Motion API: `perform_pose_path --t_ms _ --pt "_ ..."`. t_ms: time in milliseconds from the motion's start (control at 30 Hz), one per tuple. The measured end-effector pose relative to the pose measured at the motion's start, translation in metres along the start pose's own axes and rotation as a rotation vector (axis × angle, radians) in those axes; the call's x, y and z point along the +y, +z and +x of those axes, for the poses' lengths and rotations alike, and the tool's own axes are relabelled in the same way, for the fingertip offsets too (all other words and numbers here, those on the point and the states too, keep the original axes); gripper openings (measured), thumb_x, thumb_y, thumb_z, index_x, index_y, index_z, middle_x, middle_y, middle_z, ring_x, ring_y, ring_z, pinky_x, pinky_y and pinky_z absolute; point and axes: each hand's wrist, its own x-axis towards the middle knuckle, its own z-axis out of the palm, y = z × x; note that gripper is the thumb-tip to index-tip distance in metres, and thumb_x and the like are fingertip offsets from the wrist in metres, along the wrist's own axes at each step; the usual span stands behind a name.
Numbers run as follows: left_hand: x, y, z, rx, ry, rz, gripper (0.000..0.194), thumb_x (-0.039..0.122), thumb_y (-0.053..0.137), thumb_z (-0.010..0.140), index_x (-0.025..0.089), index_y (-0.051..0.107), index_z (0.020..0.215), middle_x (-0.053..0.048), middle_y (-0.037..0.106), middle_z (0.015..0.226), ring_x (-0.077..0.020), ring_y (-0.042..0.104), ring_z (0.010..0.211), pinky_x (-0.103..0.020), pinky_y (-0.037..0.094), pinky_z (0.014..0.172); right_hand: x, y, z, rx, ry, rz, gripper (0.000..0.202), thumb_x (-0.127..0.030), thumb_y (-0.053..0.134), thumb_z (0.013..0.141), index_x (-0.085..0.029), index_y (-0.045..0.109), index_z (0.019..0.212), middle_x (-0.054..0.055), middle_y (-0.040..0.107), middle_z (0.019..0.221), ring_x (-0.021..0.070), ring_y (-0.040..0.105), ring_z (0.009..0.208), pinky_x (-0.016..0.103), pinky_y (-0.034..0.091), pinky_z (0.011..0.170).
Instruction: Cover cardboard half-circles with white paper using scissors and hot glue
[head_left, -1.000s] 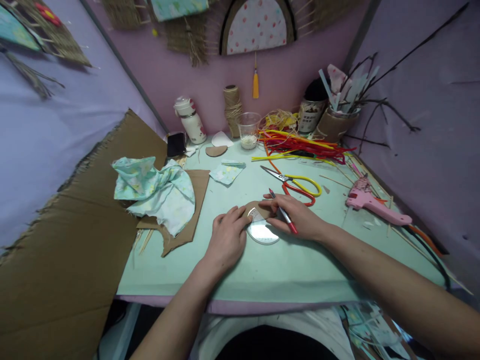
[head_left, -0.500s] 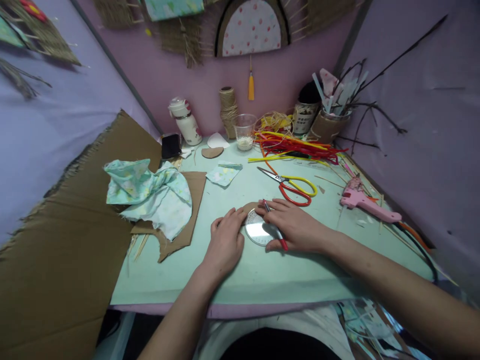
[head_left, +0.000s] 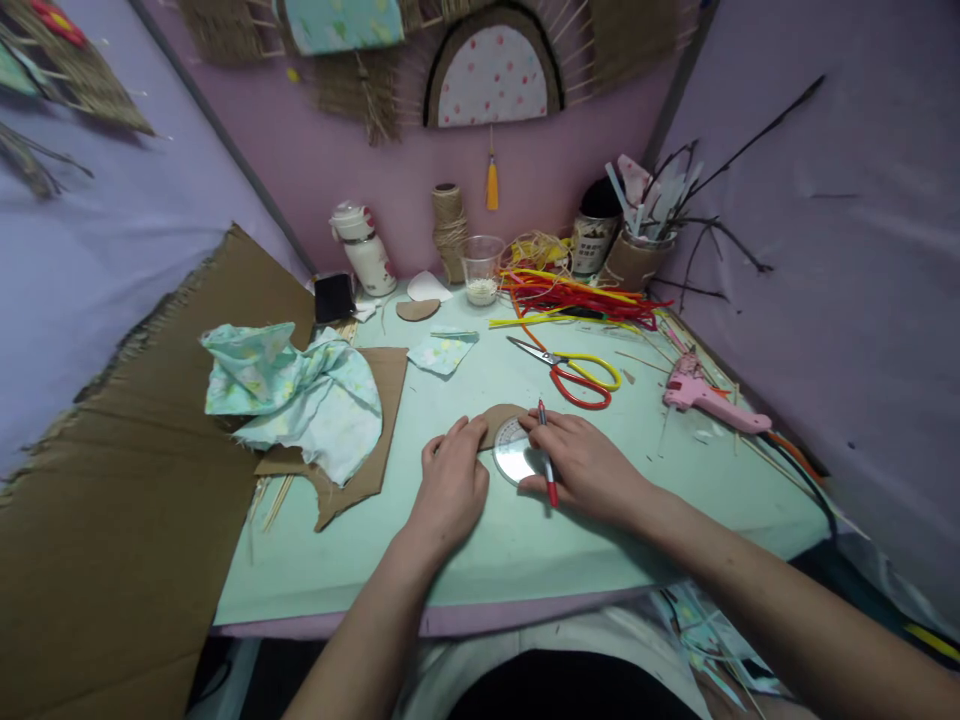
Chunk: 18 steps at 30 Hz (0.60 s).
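A curved piece of brown cardboard lies flat on the table in front of me. The fingertips of my left hand rest on its left end, fingers bent and close together, holding it. A clear round protractor overlaps the cardboard's lower part. My right hand has fingers and thumb at the protractor's right edge. Tucked between those fingers is a red pen, standing steeply across the hand. Scissors with one yellow and one red handle lie open just behind my right hand.
Floral cloth lies on cut cardboard at left, beside a tall cardboard sheet. Behind stand a bottle, twine spool and plastic cup. Red and yellow pipe cleaners and a pink glue gun lie right.
My right hand has shifted a little and the pen in it stands more upright. More of the cardboard and protractor shows between my hands. The view has turned slightly.
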Motion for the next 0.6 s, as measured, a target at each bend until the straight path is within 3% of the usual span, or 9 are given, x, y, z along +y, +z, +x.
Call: perform_pose_path --t_ms 167,367,467,600 --pt "0.001 -0.001 0.0 0.007 0.013 -0.028 0.059 0.001 0.037 0.077 0.019 0.046 0.132 -0.01 0.057 0.137 -0.0258 0.038 0.139 -0.05 0.027 0.109 -0.016 0.005 -0.001 0.058 0.11 -0.006 0.084 -0.059 0.075 0.068 -0.01 0.048 0.131 0.022 0.062 0.125 0.0387 0.051 0.124 0.053 0.046 0.095" --pt "-0.006 0.003 -0.001 0.064 0.048 -0.076 0.059 0.002 0.04 0.077 0.02 0.045 0.133 -0.01 0.056 0.137 -0.0254 0.04 0.138 -0.051 0.029 0.11 -0.032 0.017 0.0 0.128 0.185 -0.053 0.066 -0.038 0.07 0.074 -0.008 0.049 0.129 0.022 0.064 0.121 0.0377 0.054 0.118 0.051 0.047 0.094" --pt "-0.01 0.004 -0.002 0.157 0.058 -0.143 0.052 0.006 0.044 0.08 0.018 0.048 0.13 -0.012 0.054 0.139 -0.0242 0.045 0.134 -0.048 0.033 0.111 -0.034 0.021 -0.002 0.193 0.198 -0.013 0.062 -0.036 0.066 0.076 -0.008 0.048 0.128 0.021 0.065 0.115 0.0354 0.059 0.11 0.05 0.049 0.092" --pt "-0.007 0.005 -0.003 0.205 0.008 -0.287 0.041 0.011 0.046 0.083 0.017 0.055 0.122 -0.011 0.064 0.123 -0.0223 0.058 0.116 -0.043 0.044 0.103 -0.036 0.024 -0.006 0.294 0.227 0.069 0.053 -0.033 0.062 0.079 -0.011 0.048 0.125 0.013 0.067 0.097 0.031 0.063 0.095 0.047 0.051 0.085"
